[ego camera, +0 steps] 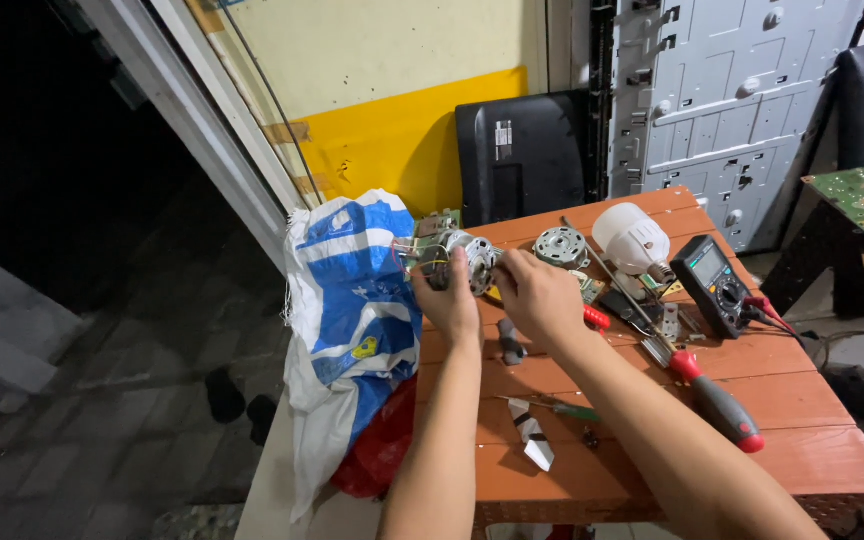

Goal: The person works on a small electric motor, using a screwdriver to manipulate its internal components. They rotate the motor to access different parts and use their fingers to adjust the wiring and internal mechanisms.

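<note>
- The small electric motor [457,258] sits just above the middle of the frame, lifted off the orange slatted table [802,400]; the left hand [449,300] is wrapped round its body from below, fingers closed on it.
- The right hand [540,297] comes in from the right with its fingertips pinched at the motor's metal end face; whether they grip a part or only press on it, I cannot tell.
- Thin coloured wires [410,255] trail from the motor's left side toward the blue-and-white sack [352,300] at the table's left edge; they look loose, so wiring seems unfinished, by my judgement.
- A round motor end plate [560,246] lies separately on the table, upper centre; this suggests disassembly or reassembly is partway, not complete.
- Tools lie set down to the right: a red-handled screwdriver [717,402], a smaller green-handled screwdriver [562,408] in the lower centre, and a multimeter [712,283] with its leads at the right; none is in hand.
- A white bulb [632,238] rests beside the multimeter, untouched.
- Judged so: the motor is open and in hand, with loose parts on the table not yet fitted.
</note>
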